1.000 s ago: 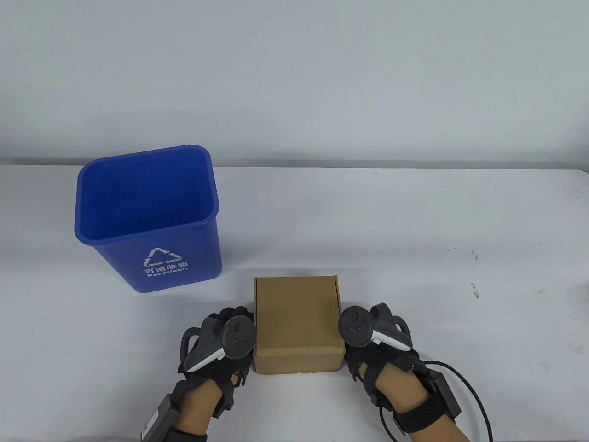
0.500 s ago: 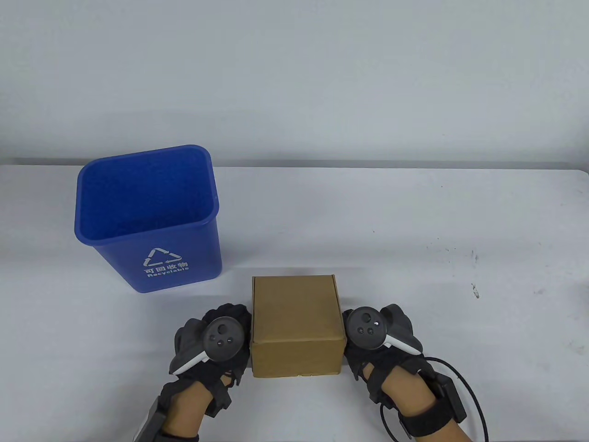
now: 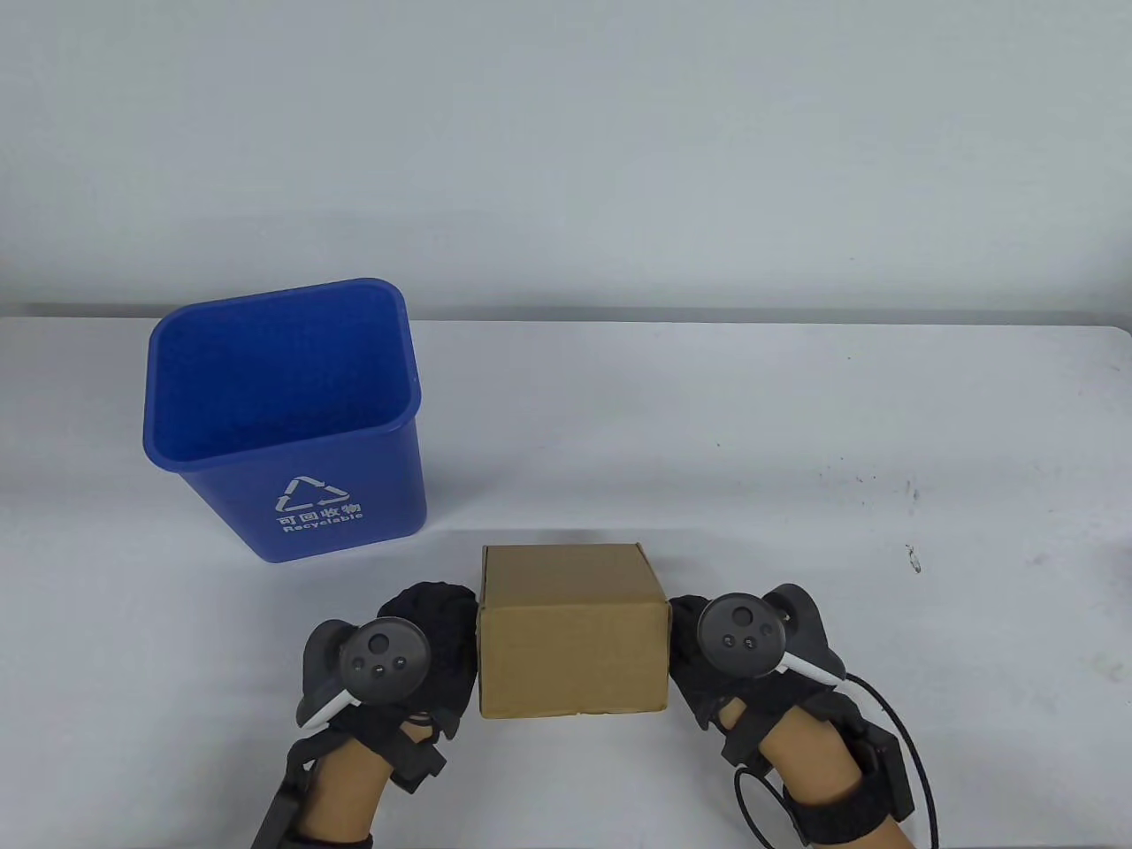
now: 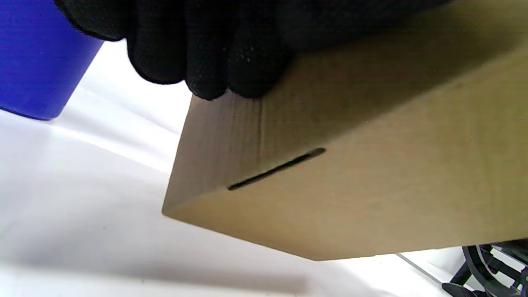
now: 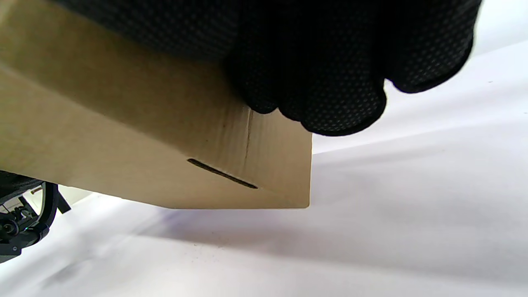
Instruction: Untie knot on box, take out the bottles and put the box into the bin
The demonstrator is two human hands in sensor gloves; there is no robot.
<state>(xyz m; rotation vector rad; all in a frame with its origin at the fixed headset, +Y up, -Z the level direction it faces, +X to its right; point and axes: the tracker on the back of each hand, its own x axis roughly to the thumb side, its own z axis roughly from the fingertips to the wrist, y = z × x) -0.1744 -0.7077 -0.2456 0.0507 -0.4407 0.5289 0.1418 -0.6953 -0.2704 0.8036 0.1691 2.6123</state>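
Pressing in from both sides, the left hand [image 3: 416,659] and the right hand [image 3: 707,654] are clamped flat against the left and right walls of the cardboard box [image 3: 573,632], with the fingers [image 4: 206,53] of the left and the fingers [image 5: 330,82] of the right laid over its side faces. The box is held at the near middle of the table [image 3: 796,424], lifted clear of the surface, as the wrist views show a shadow beneath its raised underside. The blue bin [image 3: 283,416] stands to the far left, open and upright.

The box is judged to be stiff corrugated card, light when emptied, smooth enough to slip under a weak squeeze and liable to dent if crushed. It is best taken by two opposite walls, low and evenly, as is done now. No string, knot or bottles can be seen in any view, so whether it is empty cannot be told.

Compared with a second ago, the box has been raised and tilted so more of its near face shows, and both hands have been drawn slightly nearer and wider.
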